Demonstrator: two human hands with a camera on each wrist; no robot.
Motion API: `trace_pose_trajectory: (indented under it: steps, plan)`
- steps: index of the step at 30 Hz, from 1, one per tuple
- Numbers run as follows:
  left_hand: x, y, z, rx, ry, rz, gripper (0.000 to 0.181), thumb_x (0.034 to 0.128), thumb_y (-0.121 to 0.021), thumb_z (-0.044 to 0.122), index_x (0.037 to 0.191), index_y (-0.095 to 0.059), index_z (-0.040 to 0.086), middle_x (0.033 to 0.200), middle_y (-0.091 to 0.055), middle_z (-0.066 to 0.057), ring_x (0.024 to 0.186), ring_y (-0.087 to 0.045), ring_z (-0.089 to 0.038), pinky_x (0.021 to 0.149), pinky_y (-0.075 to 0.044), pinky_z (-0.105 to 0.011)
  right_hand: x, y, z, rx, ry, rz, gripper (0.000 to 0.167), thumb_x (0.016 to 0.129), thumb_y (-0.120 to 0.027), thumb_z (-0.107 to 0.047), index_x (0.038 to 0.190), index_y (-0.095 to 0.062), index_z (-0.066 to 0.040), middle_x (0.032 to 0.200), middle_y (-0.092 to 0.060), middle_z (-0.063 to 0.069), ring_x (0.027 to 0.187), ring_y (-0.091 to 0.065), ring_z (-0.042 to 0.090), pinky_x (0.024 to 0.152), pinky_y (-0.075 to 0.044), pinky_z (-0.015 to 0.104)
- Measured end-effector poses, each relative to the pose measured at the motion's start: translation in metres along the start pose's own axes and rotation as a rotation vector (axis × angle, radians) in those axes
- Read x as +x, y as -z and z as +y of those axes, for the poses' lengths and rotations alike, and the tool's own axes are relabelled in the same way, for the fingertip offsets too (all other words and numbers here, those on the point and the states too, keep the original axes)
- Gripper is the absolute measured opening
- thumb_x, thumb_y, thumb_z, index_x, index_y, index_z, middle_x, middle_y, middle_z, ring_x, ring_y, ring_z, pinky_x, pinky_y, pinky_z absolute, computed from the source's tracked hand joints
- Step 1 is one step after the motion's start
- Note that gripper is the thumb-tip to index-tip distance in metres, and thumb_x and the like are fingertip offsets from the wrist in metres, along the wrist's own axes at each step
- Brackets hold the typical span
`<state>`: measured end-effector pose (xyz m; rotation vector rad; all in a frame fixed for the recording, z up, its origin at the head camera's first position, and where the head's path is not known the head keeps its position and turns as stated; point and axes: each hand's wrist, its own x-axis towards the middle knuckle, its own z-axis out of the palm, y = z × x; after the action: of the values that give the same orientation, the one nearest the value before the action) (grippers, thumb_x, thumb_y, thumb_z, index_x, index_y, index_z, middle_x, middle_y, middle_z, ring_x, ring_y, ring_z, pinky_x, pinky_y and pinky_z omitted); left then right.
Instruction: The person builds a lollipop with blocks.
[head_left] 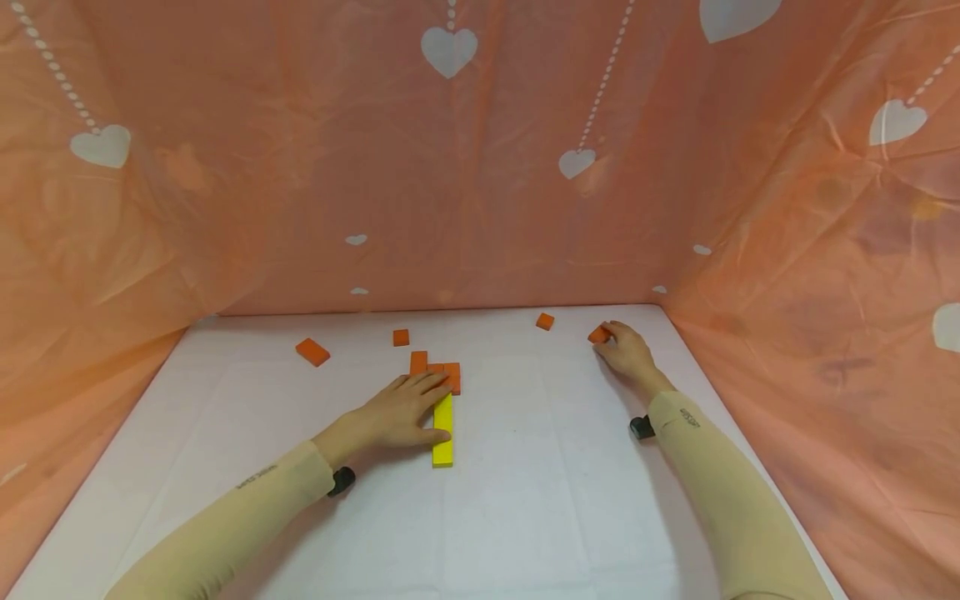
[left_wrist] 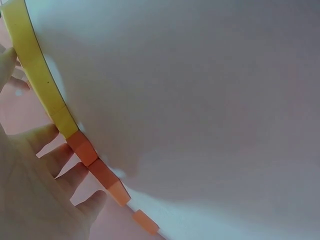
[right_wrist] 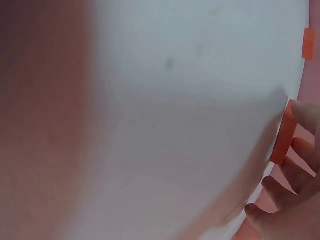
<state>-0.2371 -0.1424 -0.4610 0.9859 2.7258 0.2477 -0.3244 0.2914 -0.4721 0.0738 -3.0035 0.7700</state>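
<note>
With fairly straight fingers, my left hand [head_left: 401,412] rests against a yellow bar [head_left: 442,450] and the orange blocks touching its far end. Its thumb lies on the bar, while the fingers cover part of the group. One orange block [head_left: 452,377] sits at the right of that group and another orange block [head_left: 418,362] at its left; the left wrist view shows fingertips along the yellow bar [left_wrist: 40,75]. Farther right, my right hand [head_left: 628,354] pinches a separate orange block [head_left: 598,334] between thumb and fingers. In the right wrist view this orange block [right_wrist: 284,137] is close to the white surface.
Loose orange pieces lie toward the back: a larger block [head_left: 312,352] at the left, a small block [head_left: 401,337] behind the group, and another small block [head_left: 545,321] left of my right hand. A pink heart-patterned sheet [head_left: 495,225] walls the back and sides of the white table [head_left: 525,508].
</note>
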Motion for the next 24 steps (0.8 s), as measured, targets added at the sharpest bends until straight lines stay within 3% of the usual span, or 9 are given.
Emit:
trace_pose_trajectory:
  steps: [14, 24]
  plan:
    - [0.002, 0.002, 0.0, -0.002, 0.018, -0.013, 0.09, 0.0954, -0.062, 0.063, 0.163, -0.035, 0.011, 0.171, -0.027, -0.011, 0.156, -0.025, -0.035, 0.124, -0.021, -0.062, 0.002, -0.003, 0.002, 0.053, 0.069, 0.07, 0.047, 0.1, -0.066, -0.01, 0.138, -0.056, 0.015, 0.143, -0.051, 0.038, 0.136, -0.046, 0.053, 0.117, -0.035, 0.061]
    - [0.003, 0.001, 0.0, -0.031, 0.018, -0.011, 0.089, 0.0948, -0.064, 0.061, 0.162, -0.036, 0.011, 0.17, -0.027, -0.013, 0.156, -0.026, -0.036, 0.123, -0.022, -0.064, -0.004, -0.011, -0.026, 0.17, 0.128, 0.101, 0.048, 0.097, -0.071, -0.009, 0.138, -0.058, 0.012, 0.146, -0.05, 0.035, 0.139, -0.045, 0.052, 0.119, -0.034, 0.06]
